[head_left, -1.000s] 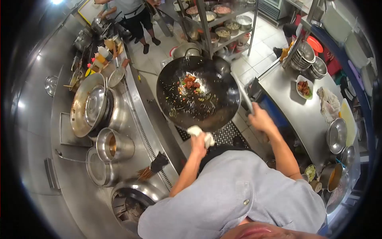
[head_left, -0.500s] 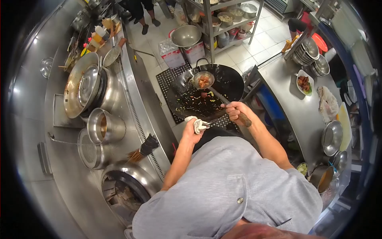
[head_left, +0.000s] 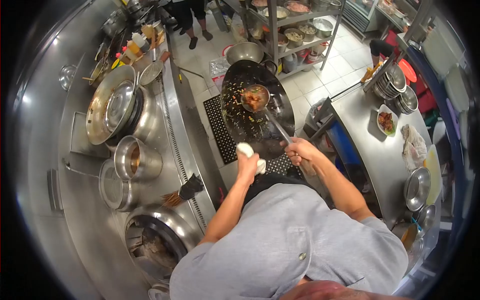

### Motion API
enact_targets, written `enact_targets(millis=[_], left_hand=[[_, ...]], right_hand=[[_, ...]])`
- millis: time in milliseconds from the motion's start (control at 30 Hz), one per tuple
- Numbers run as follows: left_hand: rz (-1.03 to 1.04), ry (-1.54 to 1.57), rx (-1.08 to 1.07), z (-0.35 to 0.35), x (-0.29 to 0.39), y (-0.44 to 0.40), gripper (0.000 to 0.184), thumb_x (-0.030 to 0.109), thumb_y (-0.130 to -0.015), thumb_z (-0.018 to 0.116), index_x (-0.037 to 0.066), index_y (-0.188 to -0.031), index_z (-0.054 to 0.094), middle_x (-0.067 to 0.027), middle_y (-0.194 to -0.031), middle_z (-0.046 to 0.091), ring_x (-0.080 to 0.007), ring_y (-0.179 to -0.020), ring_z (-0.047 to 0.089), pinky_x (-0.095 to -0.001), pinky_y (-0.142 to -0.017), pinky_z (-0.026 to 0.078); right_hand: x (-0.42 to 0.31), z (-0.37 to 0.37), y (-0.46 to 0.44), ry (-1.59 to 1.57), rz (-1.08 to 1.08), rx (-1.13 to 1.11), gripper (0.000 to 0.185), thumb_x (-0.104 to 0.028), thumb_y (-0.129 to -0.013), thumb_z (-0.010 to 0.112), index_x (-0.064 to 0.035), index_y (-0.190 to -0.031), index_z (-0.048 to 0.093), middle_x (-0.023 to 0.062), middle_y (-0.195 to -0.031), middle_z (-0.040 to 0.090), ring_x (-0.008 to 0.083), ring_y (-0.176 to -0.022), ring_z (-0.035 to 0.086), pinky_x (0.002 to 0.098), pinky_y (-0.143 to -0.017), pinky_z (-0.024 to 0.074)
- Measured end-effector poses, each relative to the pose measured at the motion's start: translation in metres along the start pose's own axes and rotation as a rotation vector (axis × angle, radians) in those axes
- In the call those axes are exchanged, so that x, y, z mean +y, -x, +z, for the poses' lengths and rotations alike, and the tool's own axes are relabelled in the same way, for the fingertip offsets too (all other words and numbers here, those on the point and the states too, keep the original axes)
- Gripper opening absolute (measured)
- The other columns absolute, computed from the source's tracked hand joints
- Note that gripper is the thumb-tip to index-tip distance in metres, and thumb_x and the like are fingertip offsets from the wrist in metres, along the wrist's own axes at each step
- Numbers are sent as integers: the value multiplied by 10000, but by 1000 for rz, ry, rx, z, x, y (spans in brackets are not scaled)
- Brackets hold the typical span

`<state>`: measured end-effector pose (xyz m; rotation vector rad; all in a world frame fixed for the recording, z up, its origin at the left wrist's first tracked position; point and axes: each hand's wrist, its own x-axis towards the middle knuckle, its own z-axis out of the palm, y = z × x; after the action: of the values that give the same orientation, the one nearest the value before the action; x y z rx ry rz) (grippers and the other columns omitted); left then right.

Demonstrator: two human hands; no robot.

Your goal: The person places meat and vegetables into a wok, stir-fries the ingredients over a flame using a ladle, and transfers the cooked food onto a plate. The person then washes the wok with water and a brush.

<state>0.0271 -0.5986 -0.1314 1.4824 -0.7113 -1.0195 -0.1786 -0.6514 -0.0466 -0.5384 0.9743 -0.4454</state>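
A dark wok point(head_left: 272, 122), tilted to one side, has bits of food scattered over its inside. My left hand point(head_left: 247, 167) is closed on a white cloth point(head_left: 244, 149) at the wok's near edge; the wok's handle there is hidden. The long handle of a metal ladle point(head_left: 279, 129) is in my closed right hand point(head_left: 302, 150). Reddish-brown food point(head_left: 255, 98) fills the ladle's bowl, which is over the inside of the wok.
On the left stands a steel cooking range point(head_left: 172, 130) with a large pan point(head_left: 95, 112) and a pot point(head_left: 152, 162). A steel table point(head_left: 360, 112) on the right bears a dish of food point(head_left: 386, 121) and metal bowls point(head_left: 417, 189). Ahead is a shelf rack point(head_left: 287, 20); a person's legs point(head_left: 190, 22) show beyond.
The wok has tipped from a flatter pose to a steeper sideways tilt. The ladle has stayed over it, with my right hand slightly lower. My left hand still grips the cloth.
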Motion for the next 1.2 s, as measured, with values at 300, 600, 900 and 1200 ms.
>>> enact_targets(millis=[300,600,900,1200], left_hand=[[-620,516,-275,-28,-7,4,103,64,-846,469,29,-905,546,-111,-820,631,-236,-682,653,-367,-582,554],[-473,359,-220,-41,8,6,169,55,-820,465,-31,-958,510,-139,-755,609,-257,-666,643,-368,-577,533],[-89,-184,-5,-20,9,-9,507,-2,-736,548,-16,-1213,380,-138,-1042,533,-237,-925,566,-358,-787,495],[-467,400,-212,-45,4,4,188,35,-758,482,-12,-925,552,-116,-751,605,-226,-616,628,-342,-566,530]], right_hand=[[41,3,-4,-447,120,-399,274,-78,-911,458,-27,-1174,517,-61,-589,379,31,-385,349,199,-372,300],[-4,-49,33,187,28,53,260,-66,-797,523,12,-1045,505,-2,-600,454,85,-401,403,253,-381,335],[6,10,5,68,-8,-70,265,-60,-830,479,1,-1087,497,-3,-581,441,85,-378,411,256,-358,352],[26,2,-11,-339,85,-494,340,-40,-884,481,-42,-1223,493,-42,-557,390,46,-351,337,228,-329,269]])
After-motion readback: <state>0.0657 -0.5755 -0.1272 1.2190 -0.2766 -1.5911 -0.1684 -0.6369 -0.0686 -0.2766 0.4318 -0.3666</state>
